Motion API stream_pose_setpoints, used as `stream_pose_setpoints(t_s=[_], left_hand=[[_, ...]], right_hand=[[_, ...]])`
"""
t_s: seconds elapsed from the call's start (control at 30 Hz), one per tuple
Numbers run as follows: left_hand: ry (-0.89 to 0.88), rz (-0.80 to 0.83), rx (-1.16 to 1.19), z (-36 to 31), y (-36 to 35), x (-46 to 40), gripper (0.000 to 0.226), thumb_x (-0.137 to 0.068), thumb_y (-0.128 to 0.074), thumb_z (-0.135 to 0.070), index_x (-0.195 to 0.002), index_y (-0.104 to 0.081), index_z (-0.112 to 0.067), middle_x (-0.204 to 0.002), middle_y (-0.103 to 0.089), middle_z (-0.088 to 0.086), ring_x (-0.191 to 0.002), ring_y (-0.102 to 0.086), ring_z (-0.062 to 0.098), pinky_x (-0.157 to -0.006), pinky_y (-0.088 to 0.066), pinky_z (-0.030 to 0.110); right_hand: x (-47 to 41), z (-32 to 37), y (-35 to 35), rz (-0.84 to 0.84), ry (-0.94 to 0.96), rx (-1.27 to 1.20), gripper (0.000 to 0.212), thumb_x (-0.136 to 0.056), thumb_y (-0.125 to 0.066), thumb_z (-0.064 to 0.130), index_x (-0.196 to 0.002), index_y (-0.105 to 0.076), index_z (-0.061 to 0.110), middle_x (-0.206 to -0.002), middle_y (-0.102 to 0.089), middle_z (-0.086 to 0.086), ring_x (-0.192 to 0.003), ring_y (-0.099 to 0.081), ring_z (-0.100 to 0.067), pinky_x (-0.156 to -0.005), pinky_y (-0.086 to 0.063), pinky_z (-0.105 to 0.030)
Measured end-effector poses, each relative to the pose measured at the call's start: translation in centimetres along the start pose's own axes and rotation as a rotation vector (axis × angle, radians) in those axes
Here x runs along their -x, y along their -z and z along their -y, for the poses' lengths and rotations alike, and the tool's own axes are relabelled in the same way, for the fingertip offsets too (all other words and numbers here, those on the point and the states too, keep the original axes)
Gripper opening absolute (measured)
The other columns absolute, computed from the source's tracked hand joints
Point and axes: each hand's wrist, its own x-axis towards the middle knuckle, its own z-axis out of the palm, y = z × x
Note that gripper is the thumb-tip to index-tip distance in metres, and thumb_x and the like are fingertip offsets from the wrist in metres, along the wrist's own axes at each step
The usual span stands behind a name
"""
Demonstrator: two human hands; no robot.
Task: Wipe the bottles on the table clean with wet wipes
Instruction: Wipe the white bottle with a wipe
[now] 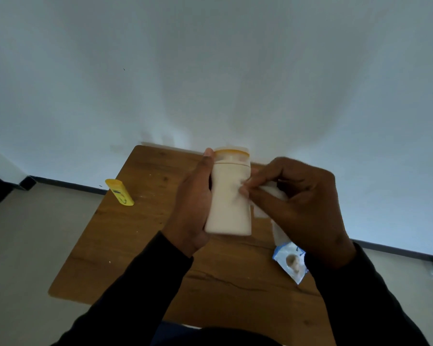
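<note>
A cream bottle [229, 208] with a yellow-rimmed cap is held upright above the wooden table [145, 236]. My left hand [193, 203] grips it from the left side, thumb up near the cap. My right hand [300, 203] pinches a white wet wipe [263, 208] and presses it against the bottle's right face. Part of the wipe hangs below my right palm. A small yellow bottle [119, 192] lies on the table's far left edge.
A blue and white wipes packet [290, 263] lies on the table near its right edge, under my right wrist. A white wall stands right behind the table. Grey floor surrounds the table on the left and right.
</note>
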Motion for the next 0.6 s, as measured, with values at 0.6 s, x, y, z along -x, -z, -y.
stream_pose_setpoints(t_s=[0.6], left_hand=[[-0.027,-0.129,0.066,0.2,-0.3,-1.0,0.067,-0.101,-0.035,-0.056,-0.077,-0.08,-0.012,-0.106,-0.071,0.026,-0.09,-0.067,0.033,-0.088,-0.054,0.051]], right_hand=[[0.1,0.1,-2.3,0.157,-0.002,0.077,0.012,-0.08,-0.083,0.012,-0.082,-0.074,0.02,-0.085,-0.073,0.015,-0.081,-0.07,-0.001,-0.068,-0.056,-0.022]])
